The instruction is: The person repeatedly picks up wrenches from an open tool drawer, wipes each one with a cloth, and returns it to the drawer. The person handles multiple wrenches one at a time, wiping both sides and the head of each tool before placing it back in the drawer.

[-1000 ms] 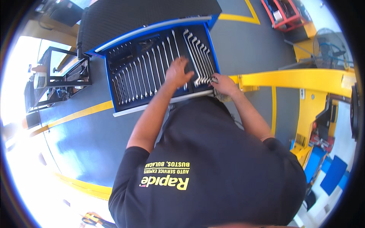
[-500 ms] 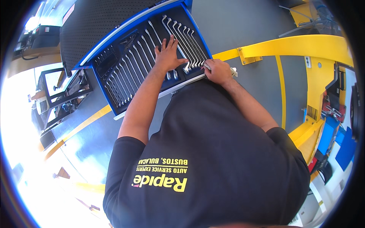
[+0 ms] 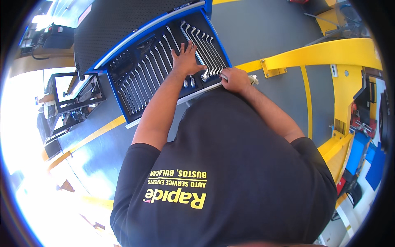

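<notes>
Left hand (image 3: 187,61) barely shifted, spread wide over wrenches (image 3: 209,54); work stays at drawer (image 3: 200,91). I cannot tell what curled right hand (image 3: 235,80) holds.

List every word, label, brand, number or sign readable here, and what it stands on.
Black short-sleeved fabric shirt: yellow lettering, upside down in this view; legible, wording withheld.
Blue-and-black tool cabinet: pale marking on its edge, too small to read.
Dark box, upper left: white label, too small to read.
Silver metal wrenches: no readable marking.
</notes>
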Action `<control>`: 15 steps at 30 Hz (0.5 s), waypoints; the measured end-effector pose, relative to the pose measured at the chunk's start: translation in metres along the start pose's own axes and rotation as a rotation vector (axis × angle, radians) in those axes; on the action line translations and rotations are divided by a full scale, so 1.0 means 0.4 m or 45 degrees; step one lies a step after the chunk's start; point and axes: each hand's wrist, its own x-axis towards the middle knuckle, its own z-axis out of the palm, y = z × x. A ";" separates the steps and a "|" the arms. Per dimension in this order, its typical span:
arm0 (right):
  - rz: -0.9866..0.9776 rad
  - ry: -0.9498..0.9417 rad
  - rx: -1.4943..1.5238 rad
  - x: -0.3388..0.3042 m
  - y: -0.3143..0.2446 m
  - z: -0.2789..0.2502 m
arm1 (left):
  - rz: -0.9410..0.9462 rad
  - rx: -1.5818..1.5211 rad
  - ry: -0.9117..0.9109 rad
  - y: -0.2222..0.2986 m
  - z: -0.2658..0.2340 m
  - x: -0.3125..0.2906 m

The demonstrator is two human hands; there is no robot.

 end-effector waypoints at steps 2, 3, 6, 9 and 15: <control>-0.036 -0.058 -0.025 0.008 -0.008 -0.014 | -0.002 0.091 -0.021 0.008 -0.012 0.006; 0.011 -0.167 -0.069 0.016 -0.014 -0.024 | 0.012 0.081 -0.062 0.008 -0.016 0.010; 0.099 -0.287 -0.070 0.054 -0.043 -0.045 | 0.042 -0.113 -0.146 -0.010 -0.020 0.020; 0.012 -0.305 0.075 0.093 -0.078 -0.042 | 0.081 -0.258 0.048 -0.054 0.011 0.007; 0.017 -0.459 -0.045 0.129 -0.116 -0.009 | 0.155 -0.242 0.433 -0.045 0.131 -0.040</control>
